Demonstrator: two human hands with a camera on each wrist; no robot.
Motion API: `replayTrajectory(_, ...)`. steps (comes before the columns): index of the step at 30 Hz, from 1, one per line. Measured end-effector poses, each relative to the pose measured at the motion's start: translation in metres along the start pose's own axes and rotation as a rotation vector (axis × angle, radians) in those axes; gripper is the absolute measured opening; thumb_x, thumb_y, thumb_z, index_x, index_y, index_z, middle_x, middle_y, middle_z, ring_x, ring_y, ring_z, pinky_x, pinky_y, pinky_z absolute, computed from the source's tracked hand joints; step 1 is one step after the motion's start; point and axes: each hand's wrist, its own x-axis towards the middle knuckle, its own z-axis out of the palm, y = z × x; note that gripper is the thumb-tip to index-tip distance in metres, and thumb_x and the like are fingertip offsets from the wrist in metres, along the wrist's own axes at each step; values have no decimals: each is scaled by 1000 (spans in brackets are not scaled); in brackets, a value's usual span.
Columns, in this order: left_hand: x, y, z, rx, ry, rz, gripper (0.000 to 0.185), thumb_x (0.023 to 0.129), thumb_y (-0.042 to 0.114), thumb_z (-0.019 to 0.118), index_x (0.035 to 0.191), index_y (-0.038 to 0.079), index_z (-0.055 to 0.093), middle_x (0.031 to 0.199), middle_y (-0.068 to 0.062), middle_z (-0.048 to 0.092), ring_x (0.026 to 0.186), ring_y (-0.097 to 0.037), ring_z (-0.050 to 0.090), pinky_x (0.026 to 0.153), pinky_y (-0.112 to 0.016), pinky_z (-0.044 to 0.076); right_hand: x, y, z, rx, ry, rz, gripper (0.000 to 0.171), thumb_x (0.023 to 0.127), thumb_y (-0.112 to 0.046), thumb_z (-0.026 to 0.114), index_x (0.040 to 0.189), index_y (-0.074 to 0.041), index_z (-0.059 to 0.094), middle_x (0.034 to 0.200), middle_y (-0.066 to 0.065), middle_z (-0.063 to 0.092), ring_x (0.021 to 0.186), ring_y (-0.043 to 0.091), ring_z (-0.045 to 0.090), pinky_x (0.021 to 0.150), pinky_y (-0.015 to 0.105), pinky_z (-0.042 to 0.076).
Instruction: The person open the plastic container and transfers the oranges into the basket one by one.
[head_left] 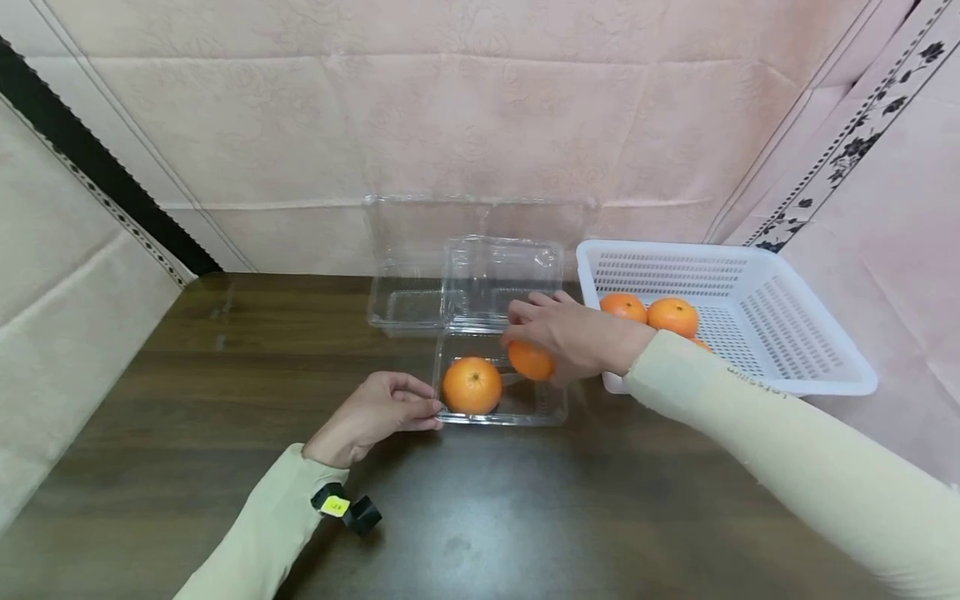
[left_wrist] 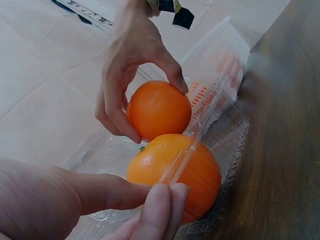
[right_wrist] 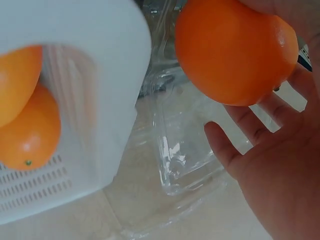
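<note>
My left hand (head_left: 382, 412) pinches the near left corner of a clear plastic clamshell box (head_left: 540, 410) between thumb and fingers. One orange (head_left: 471, 386) sits in the left part of that box. Just right of it, my right hand (head_left: 573, 337) grips a second orange (head_left: 529, 360) over the box. In the left wrist view, thumb and fingers curl round this held orange (left_wrist: 159, 110), close beside the other orange (left_wrist: 175, 172). The right wrist view shows the held orange (right_wrist: 235, 52) from beneath; whether it touches the box floor I cannot tell.
To the right stands a white perforated basket (head_left: 813, 333) with several oranges (head_left: 672, 316) at its left end, partly behind my right arm. More clear plastic containers (head_left: 408, 304) lie open behind the box, against the pink cloth wall. Dark wooden table (head_left: 225, 400) extends to the left.
</note>
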Motion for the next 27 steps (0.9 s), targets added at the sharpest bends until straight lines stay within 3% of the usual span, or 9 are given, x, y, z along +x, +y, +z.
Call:
replayTrajectory(11, -1, -1, -2, 24, -30, 0, 35, 95, 9, 72, 123, -7, 58, 106, -18, 74, 93, -28, 77, 92, -40, 61, -8, 3, -11, -4, 5, 23, 72, 68, -21, 94, 133, -24, 62, 134, 5, 54, 125, 28, 48, 97, 45, 46)
replayTrajectory(18, -1, 0, -2, 40, -56, 3, 34, 96, 10, 70, 123, -7, 59, 107, -19, 75, 94, -29, 77, 92, -41, 61, -15, 6, -15, -31, 15, 23, 66, 70, -19, 90, 130, -23, 63, 131, 4, 55, 122, 28, 48, 102, 44, 46)
replayTrajectory(27, 0, 0, 1, 85, -21, -6, 33, 95, 12, 72, 121, -5, 61, 106, -18, 75, 90, -26, 75, 89, -39, 63, -23, 8, -26, -20, 4, 51, 65, 71, -16, 89, 130, -22, 63, 132, 5, 54, 127, 31, 47, 105, 47, 47)
